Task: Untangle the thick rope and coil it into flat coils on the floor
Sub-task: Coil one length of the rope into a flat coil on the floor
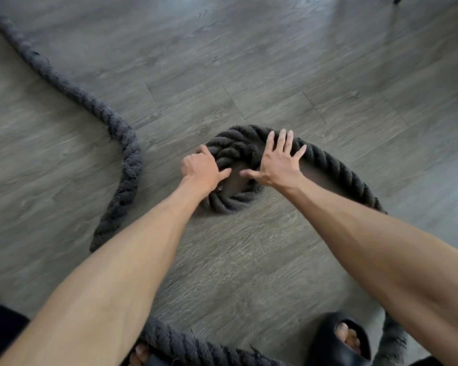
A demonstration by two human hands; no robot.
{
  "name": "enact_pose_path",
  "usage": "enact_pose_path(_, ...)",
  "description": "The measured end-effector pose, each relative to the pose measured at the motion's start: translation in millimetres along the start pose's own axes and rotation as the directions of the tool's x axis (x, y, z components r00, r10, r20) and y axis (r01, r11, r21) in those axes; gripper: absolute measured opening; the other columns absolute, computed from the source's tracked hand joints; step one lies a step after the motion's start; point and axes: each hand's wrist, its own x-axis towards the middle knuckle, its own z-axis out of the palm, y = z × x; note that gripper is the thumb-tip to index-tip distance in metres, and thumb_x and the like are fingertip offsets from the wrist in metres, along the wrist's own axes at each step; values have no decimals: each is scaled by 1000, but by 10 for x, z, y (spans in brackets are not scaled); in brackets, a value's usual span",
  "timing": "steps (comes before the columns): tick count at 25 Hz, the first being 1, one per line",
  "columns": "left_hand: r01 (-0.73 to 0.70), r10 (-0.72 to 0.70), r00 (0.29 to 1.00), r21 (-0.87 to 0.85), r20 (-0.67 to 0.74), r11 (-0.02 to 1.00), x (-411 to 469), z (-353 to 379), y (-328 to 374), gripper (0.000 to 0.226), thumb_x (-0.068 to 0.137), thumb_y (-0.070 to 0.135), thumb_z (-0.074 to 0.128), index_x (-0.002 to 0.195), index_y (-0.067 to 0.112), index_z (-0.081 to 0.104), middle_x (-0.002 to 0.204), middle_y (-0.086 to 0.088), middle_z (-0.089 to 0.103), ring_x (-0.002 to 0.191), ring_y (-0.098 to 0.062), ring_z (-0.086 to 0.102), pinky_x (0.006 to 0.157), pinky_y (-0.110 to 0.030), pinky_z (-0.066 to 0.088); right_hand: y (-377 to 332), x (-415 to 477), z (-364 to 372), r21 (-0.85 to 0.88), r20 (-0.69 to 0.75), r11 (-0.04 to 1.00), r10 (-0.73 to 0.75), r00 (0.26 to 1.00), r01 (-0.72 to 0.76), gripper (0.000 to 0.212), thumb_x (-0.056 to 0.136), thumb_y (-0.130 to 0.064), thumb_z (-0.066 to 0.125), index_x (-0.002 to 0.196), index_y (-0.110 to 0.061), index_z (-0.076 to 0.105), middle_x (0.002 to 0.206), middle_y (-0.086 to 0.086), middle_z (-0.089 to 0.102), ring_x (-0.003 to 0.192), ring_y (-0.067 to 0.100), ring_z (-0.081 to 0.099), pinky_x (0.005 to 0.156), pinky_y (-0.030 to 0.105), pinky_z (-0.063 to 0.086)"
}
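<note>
**Rope being wound into a small coil on grey plank floor**

Rope (pixel 336 165), thick, dark grey and twisted, lies across a wood-grain floor (pixel 249 62). Its tightest part is a small coil (pixel 230 154) in the middle of the view, a ring of about one or two turns with a patch of bare floor showing in its centre.

The left hand (pixel 200 169) sits on the left side of that coil, fingers curled together over the rope's outer edge and the thumb reaching in toward the open centre; it grips the rope there. The right hand (pixel 276 161) lies flat on the far-right part of the coil, fingers spread apart and pressing down on top of the rope, thumb stretched left toward the centre. The two thumbs are close but do not touch. Both forearms are bare and reach in from the near edge.

From under the right hand the rope sweeps out to the right in a wide arc and curves back toward the near side, passing behind the right forearm. A further stretch runs along the near edge of the view, between the feet. Another long length snakes from the far left corner down the left side, well apart from the coil.

A black open-toed slipper (pixel 336 336) is on the near right, just beside the rope's near stretch. Toes of the other foot (pixel 139 356) show at the near left, touching the rope.
</note>
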Motion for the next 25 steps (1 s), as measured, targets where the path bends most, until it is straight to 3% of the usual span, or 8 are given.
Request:
enact_pose_path(4,86,-81,995,-101,49,991,-1,-24,59,111,82,81,41,147,-7,23,119,-12,65,104,-28,65,66,-30,39,96,301,-195,-58,66,998,41,997,-37,154,58,-94,59,157,-3,-16,165,25,-11,153,43,-10,118,69,3)
enact_pose_path(6,107,-107,994,-130,11,986,6,22,69,113,81,83,39,148,-6,23,114,-11,67,100,-27,66,64,-30,39,134,423,-312,-65,102,994,96,990,-90,155,55,-95,60,157,-1,-10,163,32,-1,152,49,2,119,67,7)
enact_pose_path(9,162,-150,986,-188,76,969,17,24,111,115,81,85,35,149,-6,21,121,-13,64,107,-27,64,69,-31,41,27,402,-317,-43,-39,998,40,998,-42,121,68,-78,71,147,4,28,145,29,37,136,45,36,111,60,35)
enact_pose_path(13,253,-214,963,-275,166,927,56,-53,32,121,76,87,41,151,-3,12,131,-17,56,113,-32,59,82,-37,44,-97,301,-181,11,-209,1000,-13,978,15,72,84,-48,75,132,-4,44,133,19,46,124,36,43,99,56,43)
enact_pose_path(16,2,-20,996,-187,-90,982,161,-109,81,125,74,74,63,153,4,-2,145,-26,33,128,-41,41,97,-53,42,-65,355,-165,-33,-207,990,-142,968,139,68,85,-43,75,134,-7,45,132,18,46,122,36,44,98,56,42)
enact_pose_path(18,-171,155,982,-156,-109,973,311,-215,171,119,76,60,72,154,7,0,148,-26,27,134,-42,33,103,-55,38,-38,402,-181,-83,-175,960,-278,945,267,74,82,-45,77,139,-11,44,134,16,46,124,36,43,99,54,41)
enact_pose_path(21,-198,199,980,-143,-3,970,396,-283,250,102,78,52,75,148,2,20,144,-22,36,132,-38,37,99,-49,42,-8,436,-190,-72,-123,922,-386,914,380,85,78,-50,79,146,-17,41,137,12,45,126,33,41,100,49,39)
enact_pose_path(25,-197,192,977,-58,-89,979,255,-119,227,90,85,56,65,140,-6,31,135,-21,46,122,-35,48,88,-41,48,108,392,-148,2,-108,932,-361,927,363,97,75,-66,73,147,-13,37,139,11,45,132,32,40,108,48,36)
